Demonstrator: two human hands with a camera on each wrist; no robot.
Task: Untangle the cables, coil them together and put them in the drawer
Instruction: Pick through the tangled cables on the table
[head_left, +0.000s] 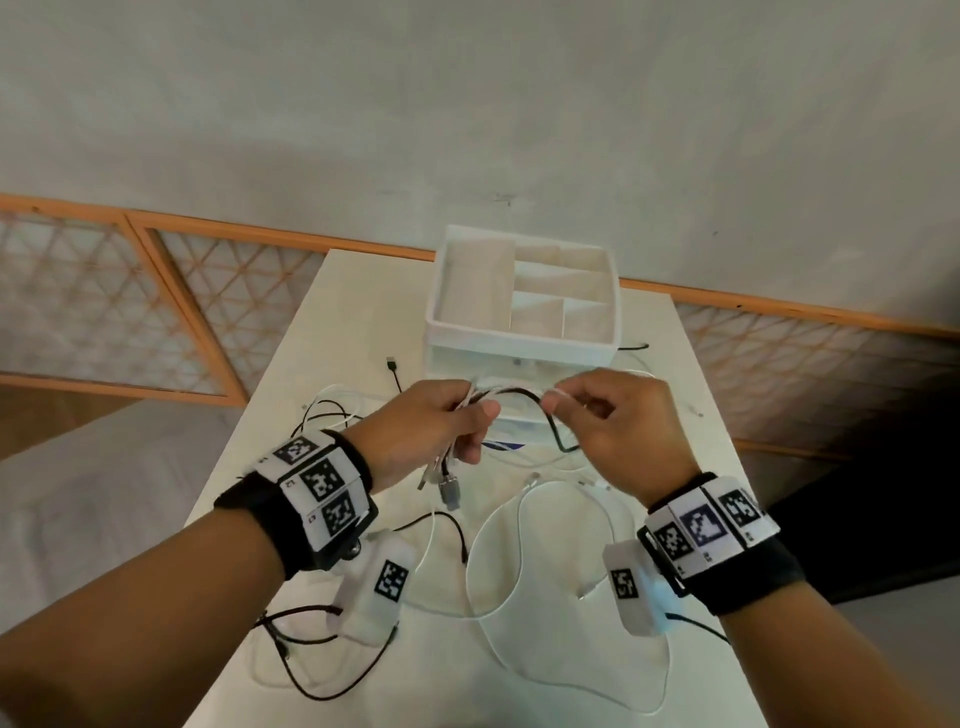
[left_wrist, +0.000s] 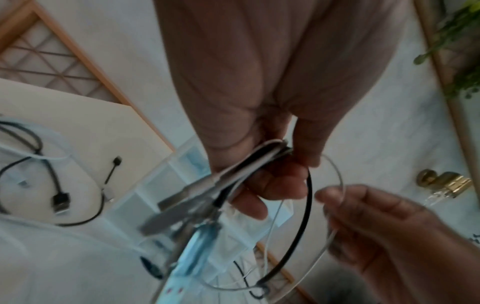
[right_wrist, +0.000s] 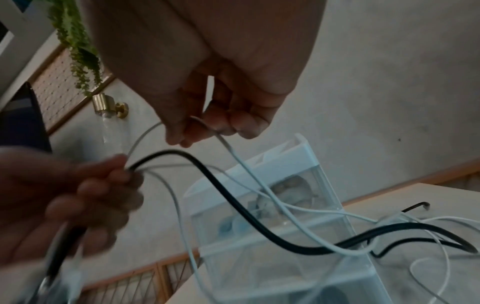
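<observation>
Several cables are bunched up in my left hand (head_left: 438, 422) right now: black and white ones together, fingers curled tight round the bundle (left_wrist: 255, 159), with the plug ends (head_left: 445, 487) dangling below the fist. My right hand (head_left: 613, 422) is just beside it, level with it, pinching a thin white cable (right_wrist: 235, 153) between thumb and fingertips; the other fingers are loosely curled. That white strand arcs from the left fist over to the right pinch, and a black cable (head_left: 540, 410) loops out of the left fist and sags down between the two hands.

Both hands are held up off the tabletop (head_left: 363, 312), in front of the white drawer unit (head_left: 522, 306), which sits toward the far edge. Its top tray has open compartments, and I see see-through drawers below it from the wrist view; I can't tell if any drawer is pulled out.

The slack is spread on the tabletop: white loops (head_left: 519, 597) near the front edge under my wrists, black loops (head_left: 322, 670) toward the front left, and a loose black plug (head_left: 393, 365) just left of the drawer unit.
</observation>
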